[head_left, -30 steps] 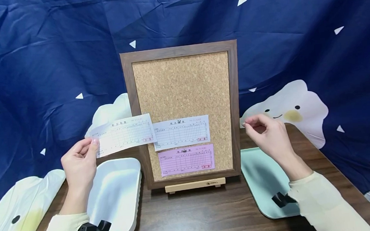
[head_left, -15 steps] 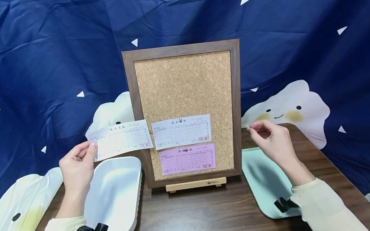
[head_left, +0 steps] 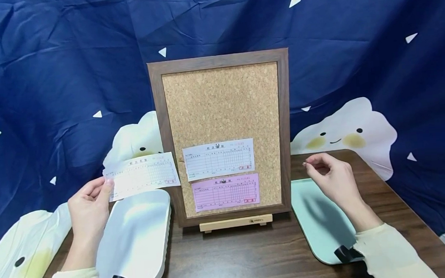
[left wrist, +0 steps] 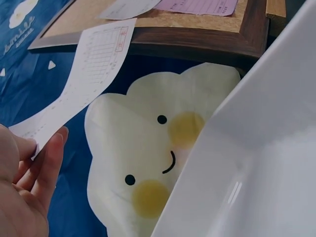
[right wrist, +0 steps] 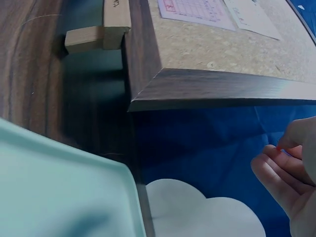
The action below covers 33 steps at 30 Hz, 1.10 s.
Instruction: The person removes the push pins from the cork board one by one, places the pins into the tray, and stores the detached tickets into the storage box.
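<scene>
A white printed receipt slip is pinched by its left end between the thumb and fingers of my left hand. Its right end just overlaps the left side of the corkboard's frame. On the cork, another white slip and, below it, a pink slip are each fastened by a dark tack at the top. To the right of the board, my right hand pinches a tiny pin-like thing; a reddish spot shows at its fingertips in the right wrist view.
A white tray lies under my left hand, and a light green tray under my right. The board stands on a wooden easel on the brown table. A dark blue cloth hangs behind.
My left hand has moved left and down with the white slip, whose end no longer overlaps the pinned white slip. My right hand has drifted slightly right and down.
</scene>
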Motion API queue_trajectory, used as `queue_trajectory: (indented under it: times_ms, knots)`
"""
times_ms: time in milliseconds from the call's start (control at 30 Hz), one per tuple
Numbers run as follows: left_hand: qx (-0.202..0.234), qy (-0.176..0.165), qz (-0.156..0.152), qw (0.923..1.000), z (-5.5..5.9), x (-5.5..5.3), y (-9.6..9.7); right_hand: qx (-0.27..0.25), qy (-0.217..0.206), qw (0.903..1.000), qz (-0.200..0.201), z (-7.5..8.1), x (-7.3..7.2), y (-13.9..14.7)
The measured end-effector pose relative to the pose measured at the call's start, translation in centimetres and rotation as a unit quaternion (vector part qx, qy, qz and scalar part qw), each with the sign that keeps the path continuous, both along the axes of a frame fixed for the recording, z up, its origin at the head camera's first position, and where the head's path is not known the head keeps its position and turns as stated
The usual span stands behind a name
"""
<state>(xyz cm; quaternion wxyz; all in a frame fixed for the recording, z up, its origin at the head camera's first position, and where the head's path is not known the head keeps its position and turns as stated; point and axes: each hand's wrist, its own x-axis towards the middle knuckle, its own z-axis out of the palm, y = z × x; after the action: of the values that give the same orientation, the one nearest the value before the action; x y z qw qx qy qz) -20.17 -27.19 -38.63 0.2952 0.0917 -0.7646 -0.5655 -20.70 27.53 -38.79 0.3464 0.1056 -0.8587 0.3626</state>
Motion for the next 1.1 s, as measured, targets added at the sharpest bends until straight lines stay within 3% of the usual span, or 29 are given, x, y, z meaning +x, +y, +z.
queue_trajectory:
  times_ms: [700,1100]
  knots:
    - [-0.023,-0.069,0.002,0.9974,-1.1,0.8,-1.3,0.020,-0.044,0.9987,-0.014,-2.9,0.6,1.0]
    - [-0.016,-0.061,0.003,0.9980,-1.8,1.0,-2.1,0.021,-0.060,0.9977,-0.024,-3.9,0.8,2.0]
